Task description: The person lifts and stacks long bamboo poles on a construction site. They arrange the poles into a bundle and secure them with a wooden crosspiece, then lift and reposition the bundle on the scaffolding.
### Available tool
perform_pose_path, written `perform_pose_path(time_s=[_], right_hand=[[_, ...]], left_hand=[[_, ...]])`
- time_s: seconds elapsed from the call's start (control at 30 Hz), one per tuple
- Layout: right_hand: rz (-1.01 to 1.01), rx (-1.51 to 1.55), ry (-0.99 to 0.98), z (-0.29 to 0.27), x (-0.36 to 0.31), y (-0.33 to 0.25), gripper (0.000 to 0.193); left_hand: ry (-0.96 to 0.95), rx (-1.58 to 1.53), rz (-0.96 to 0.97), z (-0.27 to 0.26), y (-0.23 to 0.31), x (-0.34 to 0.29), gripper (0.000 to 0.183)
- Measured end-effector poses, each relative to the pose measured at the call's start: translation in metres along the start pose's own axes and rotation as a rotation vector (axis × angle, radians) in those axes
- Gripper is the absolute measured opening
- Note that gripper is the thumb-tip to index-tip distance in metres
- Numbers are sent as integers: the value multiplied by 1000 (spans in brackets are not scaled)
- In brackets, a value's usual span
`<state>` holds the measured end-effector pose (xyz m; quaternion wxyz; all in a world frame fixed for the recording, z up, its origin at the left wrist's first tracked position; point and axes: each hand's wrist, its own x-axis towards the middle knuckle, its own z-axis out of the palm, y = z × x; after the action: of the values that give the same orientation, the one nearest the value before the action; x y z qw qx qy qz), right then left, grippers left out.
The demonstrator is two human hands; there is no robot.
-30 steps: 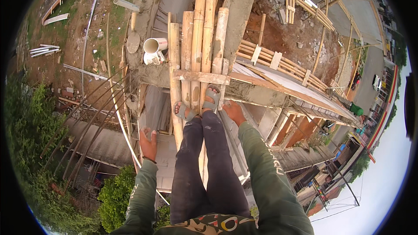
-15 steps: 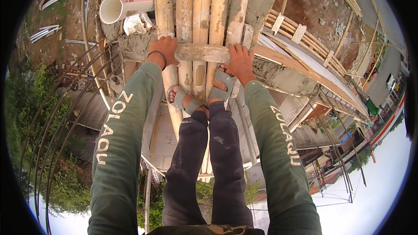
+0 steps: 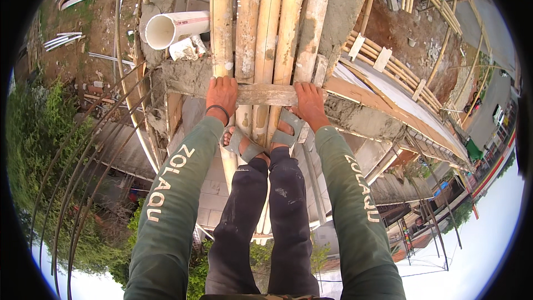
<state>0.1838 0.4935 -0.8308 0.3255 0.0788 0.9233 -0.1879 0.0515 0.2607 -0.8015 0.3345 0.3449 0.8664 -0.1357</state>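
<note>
A short wooden board [image 3: 267,95] lies crosswise over a row of bamboo poles [image 3: 267,28]. My left hand [image 3: 222,95] is closed round the board's left end, beside the near part of the leftmost pole. At the opposite end my right hand [image 3: 309,103] grips the same board, its thumb tucked underneath. My sandalled feet [image 3: 244,141] stand on the poles just on my side of the board. The undersides of both hands are hidden.
A white plastic pipe [image 3: 176,29] and a crumpled white bag [image 3: 187,48] rest on the concrete left of the poles. Bent steel bars [image 3: 78,172] rise at left. A rough concrete beam [image 3: 361,112] runs right. Ground lies far below, with bamboo railing [image 3: 383,58] at right.
The whole view has shifted, with the scene sitting lower. Both hands and the board have come a little closer to my feet. The grip at both ends is kept.
</note>
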Motion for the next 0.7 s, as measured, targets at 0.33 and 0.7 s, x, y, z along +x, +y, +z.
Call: perform_pose_path(time_s=[0.33, 0.7], right_hand=[[12, 20, 10, 11, 5, -1, 74], [-86, 121, 24, 12, -3, 13, 72]], left_hand=[[-285, -350, -55, -6, -21, 12, 69], [-203, -337, -177, -16, -6, -6, 61]])
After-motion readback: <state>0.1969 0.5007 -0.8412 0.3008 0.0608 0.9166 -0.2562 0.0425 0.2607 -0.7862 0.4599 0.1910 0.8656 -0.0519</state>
